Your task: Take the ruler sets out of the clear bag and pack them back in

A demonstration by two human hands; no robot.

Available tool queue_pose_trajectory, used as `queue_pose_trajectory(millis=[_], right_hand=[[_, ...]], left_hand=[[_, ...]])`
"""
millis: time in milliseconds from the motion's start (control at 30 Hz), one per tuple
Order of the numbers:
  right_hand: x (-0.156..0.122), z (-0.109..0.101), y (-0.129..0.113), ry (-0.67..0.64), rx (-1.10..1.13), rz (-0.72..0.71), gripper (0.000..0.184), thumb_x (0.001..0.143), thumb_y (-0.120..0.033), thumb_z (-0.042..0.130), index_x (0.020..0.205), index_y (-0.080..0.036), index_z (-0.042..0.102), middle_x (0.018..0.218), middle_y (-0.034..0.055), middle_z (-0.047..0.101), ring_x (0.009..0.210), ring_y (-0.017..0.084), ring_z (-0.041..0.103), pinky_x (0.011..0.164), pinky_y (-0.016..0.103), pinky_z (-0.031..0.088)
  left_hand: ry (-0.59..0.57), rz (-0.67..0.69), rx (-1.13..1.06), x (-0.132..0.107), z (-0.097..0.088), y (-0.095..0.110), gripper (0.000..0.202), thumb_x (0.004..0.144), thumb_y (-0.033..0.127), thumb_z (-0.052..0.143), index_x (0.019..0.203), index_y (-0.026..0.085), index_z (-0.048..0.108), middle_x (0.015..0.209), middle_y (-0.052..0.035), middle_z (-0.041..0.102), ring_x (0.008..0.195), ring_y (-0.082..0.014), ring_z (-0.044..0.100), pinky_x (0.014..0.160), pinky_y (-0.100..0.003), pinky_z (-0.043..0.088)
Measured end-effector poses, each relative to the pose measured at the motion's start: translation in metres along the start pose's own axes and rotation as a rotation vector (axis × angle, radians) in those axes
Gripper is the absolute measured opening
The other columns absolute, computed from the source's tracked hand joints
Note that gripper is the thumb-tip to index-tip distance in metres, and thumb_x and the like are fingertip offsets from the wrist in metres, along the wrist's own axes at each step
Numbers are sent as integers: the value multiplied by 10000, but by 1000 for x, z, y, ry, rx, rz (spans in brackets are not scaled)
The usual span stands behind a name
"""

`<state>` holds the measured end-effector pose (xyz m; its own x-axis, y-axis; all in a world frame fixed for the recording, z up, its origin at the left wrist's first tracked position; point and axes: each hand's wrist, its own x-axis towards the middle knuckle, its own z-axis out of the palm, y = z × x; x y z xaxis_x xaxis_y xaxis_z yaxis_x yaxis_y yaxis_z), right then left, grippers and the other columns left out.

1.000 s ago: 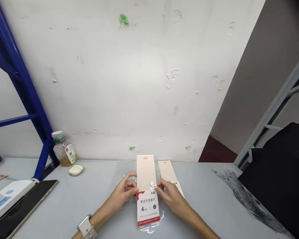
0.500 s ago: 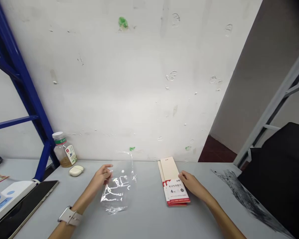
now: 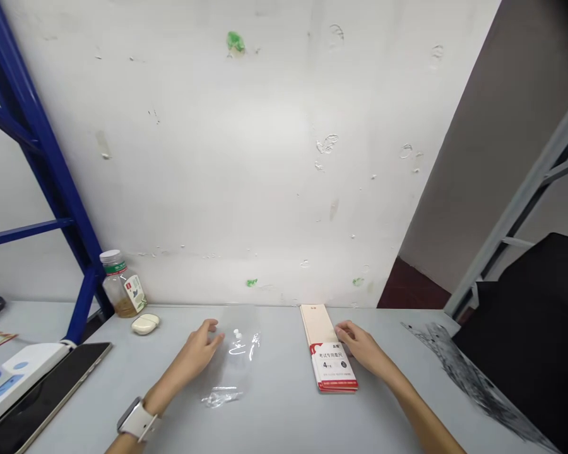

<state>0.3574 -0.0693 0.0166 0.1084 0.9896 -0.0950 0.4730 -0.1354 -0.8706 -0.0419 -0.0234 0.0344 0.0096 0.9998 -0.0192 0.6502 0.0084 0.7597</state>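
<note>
A clear plastic pouch (image 3: 239,362) with a white snap button lies flat on the grey table. My left hand (image 3: 199,350) is at the pouch's left side, thumb and fingers apart, with nothing visible between them. To the right lies a stack of cream ruler-set packets (image 3: 324,343) with red and white printed sleeves, neatly lined up. My right hand (image 3: 361,347) rests at the stack's right edge, its fingertips at or touching the side; the fingers are spread rather than wrapped round it.
A clear jar (image 3: 123,284) with a white lid and a cream oval case (image 3: 145,324) stand at the back left. Further left are a phone (image 3: 47,397) and a white power strip (image 3: 23,372). A white wall (image 3: 265,157) rises behind; a black chair (image 3: 530,328) is at right.
My left hand has let go of the pouch, which now lies flatter. The packets have become more evenly stacked, and my right hand has opened slightly beside them.
</note>
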Motion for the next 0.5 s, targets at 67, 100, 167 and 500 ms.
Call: queue_pose_trajectory(millis=[67,100,167,500], right_hand=[[-2,2,-3,-29,59,-2,336,835,-539,488,934,-247,622,1038,63,719,1014,258,651,729,324,531],[-3,2,-5,-39,84,-3,338,834,-542,493,931,-246,626,1040,68,720,1021,265,650,735,333,538],[-5,3,-9,-54,144,5,337,827,-547,516,920,-245,633,1055,76,716,1052,279,640,762,357,543],[-19,3,-32,-137,321,99,348,826,-572,563,915,-242,630,1209,87,663,1192,292,578,891,381,514]], left_hand=[[-19,0,-36,-3,1,5,491,729,539,525,1086,201,519,1223,-159,629,944,-279,650,867,-394,474],[-29,0,-59,-4,1,7,483,724,539,540,1072,205,524,1231,-159,629,952,-278,653,874,-390,475],[-52,1,-110,-9,0,13,469,715,544,571,1047,215,533,1247,-158,625,990,-282,650,883,-386,480],[-97,-43,-345,-16,9,20,422,657,472,708,976,213,612,1188,-142,658,1143,-343,589,954,-425,456]])
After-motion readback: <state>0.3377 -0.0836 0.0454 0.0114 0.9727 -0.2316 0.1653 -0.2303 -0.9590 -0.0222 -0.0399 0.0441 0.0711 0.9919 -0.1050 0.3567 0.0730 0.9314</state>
